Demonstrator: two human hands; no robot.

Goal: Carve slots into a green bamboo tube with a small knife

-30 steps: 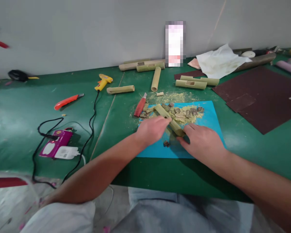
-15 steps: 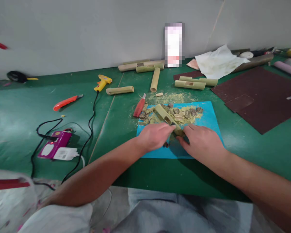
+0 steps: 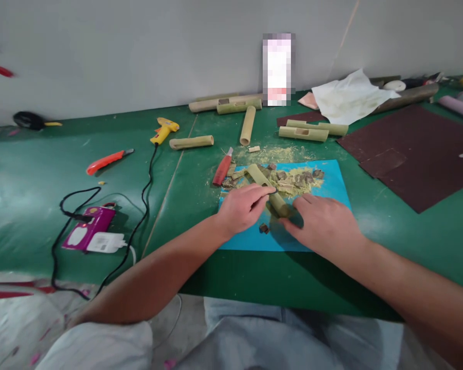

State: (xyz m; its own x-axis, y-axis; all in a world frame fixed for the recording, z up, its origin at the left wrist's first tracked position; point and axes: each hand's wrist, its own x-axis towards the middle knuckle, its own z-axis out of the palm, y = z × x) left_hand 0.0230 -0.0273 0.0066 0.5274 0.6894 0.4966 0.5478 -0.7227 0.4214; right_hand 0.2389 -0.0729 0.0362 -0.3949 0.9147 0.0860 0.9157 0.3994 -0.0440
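Observation:
A pale green bamboo tube (image 3: 280, 204) with an opening cut in its side lies slantwise over the blue sheet (image 3: 334, 180). My right hand (image 3: 324, 221) has the tube's near end between thumb and fingers. Above the tube's middle, my left hand (image 3: 242, 208) is closed, its index finger stretched along a small dark thing I cannot make out. That hand covers part of the opening. Bamboo chips and shavings (image 3: 293, 180) are heaped behind the tube, and dark scraps (image 3: 264, 228) lie in front of it. A red-handled knife (image 3: 221, 169) rests to the left.
More bamboo tubes (image 3: 303, 134) lie toward the wall. A yellow glue gun (image 3: 164, 130), an orange utility knife (image 3: 107, 162) and a purple power strip (image 3: 90, 226) with cords are on the left. Brown sheets (image 3: 416, 159) and white paper (image 3: 351, 97) lie right; a blurred-out screen (image 3: 278, 69) stands behind.
My left hand has lifted slightly and drawn a little left, its index finger now straighter over the tube. The tube's near end looks slightly turned, while my right hand stays at it.

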